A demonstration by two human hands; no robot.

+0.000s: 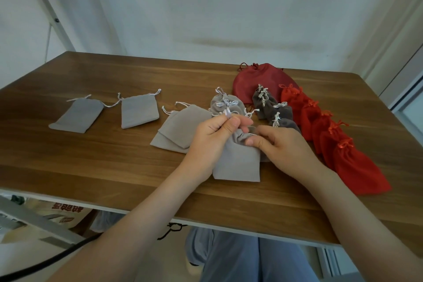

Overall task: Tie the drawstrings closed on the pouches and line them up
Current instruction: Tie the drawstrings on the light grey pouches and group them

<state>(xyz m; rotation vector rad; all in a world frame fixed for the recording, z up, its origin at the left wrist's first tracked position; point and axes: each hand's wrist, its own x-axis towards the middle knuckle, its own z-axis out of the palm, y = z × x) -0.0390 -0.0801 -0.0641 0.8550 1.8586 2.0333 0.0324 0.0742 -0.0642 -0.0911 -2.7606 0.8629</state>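
Head view: left hand (211, 142) pinches drawstring (227, 114), right hand (282, 146) grips grey pouch (238, 162) neck. Cinching, I'd say; next: knot it, park at 1 o'clock.

Light grey fabric drawstring pouches (139, 111): two are lying singly at left, two overlapping left of centre, one near centre, two or three bow-tied just beyond it. About four dark grey tied pouches (280, 111) are overlapping right of centre; at least five bright red tied pouches (357, 167) are lining the right. One large dark red pouch (258, 80) is lying far behind them.
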